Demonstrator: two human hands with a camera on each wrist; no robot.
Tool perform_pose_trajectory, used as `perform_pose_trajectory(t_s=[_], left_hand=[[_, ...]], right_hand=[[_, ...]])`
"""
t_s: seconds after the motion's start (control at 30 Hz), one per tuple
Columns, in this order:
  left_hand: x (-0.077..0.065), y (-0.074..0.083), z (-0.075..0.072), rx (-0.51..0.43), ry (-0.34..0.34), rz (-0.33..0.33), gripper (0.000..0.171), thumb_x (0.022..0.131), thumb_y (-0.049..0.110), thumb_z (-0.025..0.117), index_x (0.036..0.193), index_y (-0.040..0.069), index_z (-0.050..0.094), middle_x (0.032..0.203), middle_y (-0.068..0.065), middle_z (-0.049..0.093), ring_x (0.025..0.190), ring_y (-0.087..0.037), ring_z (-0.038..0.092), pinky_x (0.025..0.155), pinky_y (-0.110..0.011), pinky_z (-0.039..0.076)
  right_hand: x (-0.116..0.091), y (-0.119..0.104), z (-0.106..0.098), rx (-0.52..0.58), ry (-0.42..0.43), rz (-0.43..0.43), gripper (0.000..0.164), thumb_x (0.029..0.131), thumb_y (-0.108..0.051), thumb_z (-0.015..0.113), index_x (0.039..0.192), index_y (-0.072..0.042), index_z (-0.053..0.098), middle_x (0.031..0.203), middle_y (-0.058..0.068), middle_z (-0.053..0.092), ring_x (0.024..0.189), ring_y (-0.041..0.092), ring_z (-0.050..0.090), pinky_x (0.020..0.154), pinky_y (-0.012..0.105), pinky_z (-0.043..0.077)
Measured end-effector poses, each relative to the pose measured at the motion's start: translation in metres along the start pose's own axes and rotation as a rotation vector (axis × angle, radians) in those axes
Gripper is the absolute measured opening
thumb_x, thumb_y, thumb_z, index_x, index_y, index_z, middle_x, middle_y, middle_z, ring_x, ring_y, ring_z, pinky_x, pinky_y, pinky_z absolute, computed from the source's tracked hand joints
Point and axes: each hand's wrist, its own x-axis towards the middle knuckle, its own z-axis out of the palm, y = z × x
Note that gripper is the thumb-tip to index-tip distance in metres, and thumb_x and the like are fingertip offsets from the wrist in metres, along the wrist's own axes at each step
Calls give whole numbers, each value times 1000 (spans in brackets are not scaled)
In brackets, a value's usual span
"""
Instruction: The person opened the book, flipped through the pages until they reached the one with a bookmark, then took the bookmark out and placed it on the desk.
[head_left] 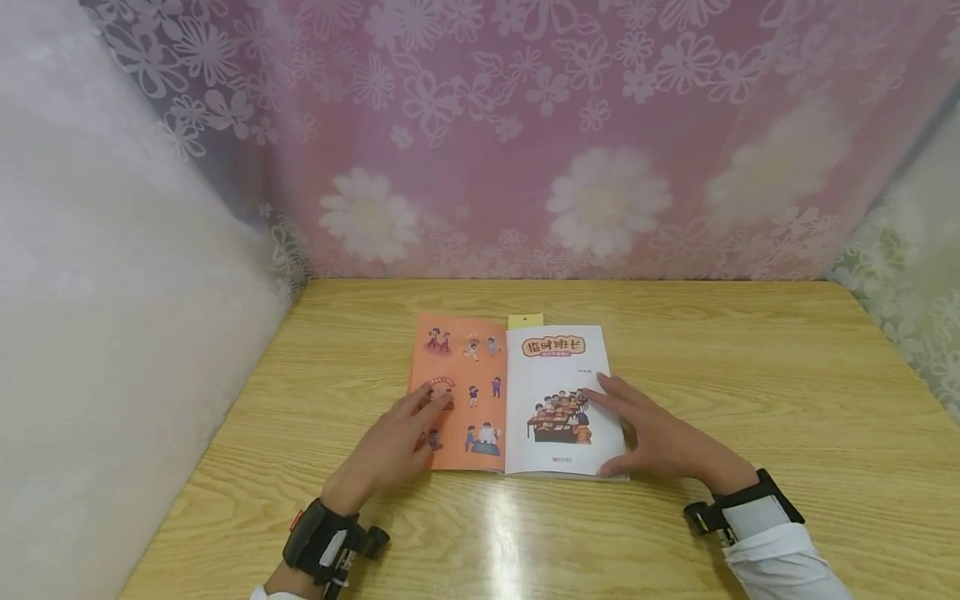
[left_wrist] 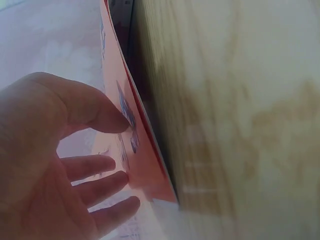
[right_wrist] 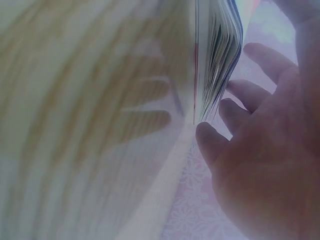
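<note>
A book lies spread on the table near its first pages. Its left side is an orange cover flap (head_left: 489, 410) printed with small cartoon children. On the right is a white title page (head_left: 543, 371) with a classroom drawing. My left hand (head_left: 393, 442) rests over the lower left of the orange side, fingers loosely extended; the left wrist view shows the thumb at that orange surface (left_wrist: 150, 170). At the right edge of the white page is my right hand (head_left: 663, 437), fingers spread and relaxed. Stacked page edges (right_wrist: 222, 55) show beside its fingers in the right wrist view.
A yellow tab (head_left: 525, 320) sticks out above the book's top edge. The light wood table (head_left: 337, 358) extends around the book. Behind it hangs a pink floral curtain (head_left: 480, 183), with pale cloth (head_left: 135, 292) on the left side. Both wrists wear black camera straps.
</note>
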Motion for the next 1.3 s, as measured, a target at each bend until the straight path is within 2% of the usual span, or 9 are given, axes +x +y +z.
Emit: perform_pose_trajectory(t_s=[0.17,0.47,0.63,0.73,0.83,0.93,1.0,1.1,1.3], left_hand=[[4,3,0,54,1,18,57,87,9,58,143,13,46,145,-14,40,131,-32,37,103,-50,33],[8,10,0,-3,-26,45,52,81,0,58,133,10,57,141,-12,44,126,-27,40,99,-41,41],[10,16,3,9,16,102,42,84,8,60,125,9,62,136,-11,49,123,-26,42,98,-40,41],[11,22,7,43,55,117,38,89,23,61,124,8,63,132,-12,52,120,-27,46,98,-40,41],[13,33,10,75,84,73,60,88,49,60,130,6,59,131,-11,54,120,-29,47,99,-42,39],[14,47,13,98,99,7,88,78,72,55,138,6,51,131,-10,54,122,-30,47,99,-44,39],[16,56,15,106,109,-24,100,72,80,53,140,6,47,130,-11,54,121,-31,47,96,-45,41],[18,69,17,143,123,-41,108,66,85,52,140,5,47,128,-11,55,118,-32,49,90,-46,45],[25,83,23,255,142,-38,109,64,88,49,137,7,51,125,-9,57,111,-31,52,80,-43,49]], right_hand=[[1,1,1,-6,-5,4,103,67,-57,77,149,-11,34,155,18,17,139,41,16,106,58,22],[3,2,0,-45,0,-2,101,69,-59,75,147,-6,37,153,20,24,138,43,19,106,58,24],[4,1,0,-92,23,5,94,72,-61,71,143,-6,44,151,18,31,138,43,20,105,59,23],[6,0,1,-102,35,23,91,72,-63,70,142,-9,47,150,16,34,138,42,21,105,59,23],[7,0,2,-107,62,28,90,72,-65,68,141,-10,49,149,17,35,137,43,23,105,60,24],[9,-1,2,-110,107,15,89,72,-66,69,139,-10,51,148,18,36,135,43,26,103,61,25],[10,-2,2,-113,136,7,89,71,-66,69,138,-11,52,147,19,37,134,43,28,102,61,27],[12,-6,1,-115,161,6,87,71,-65,70,138,-12,53,146,18,38,132,43,29,101,62,29],[13,-11,-1,-125,191,10,84,71,-65,69,136,-14,55,145,18,39,130,43,32,99,62,31]])
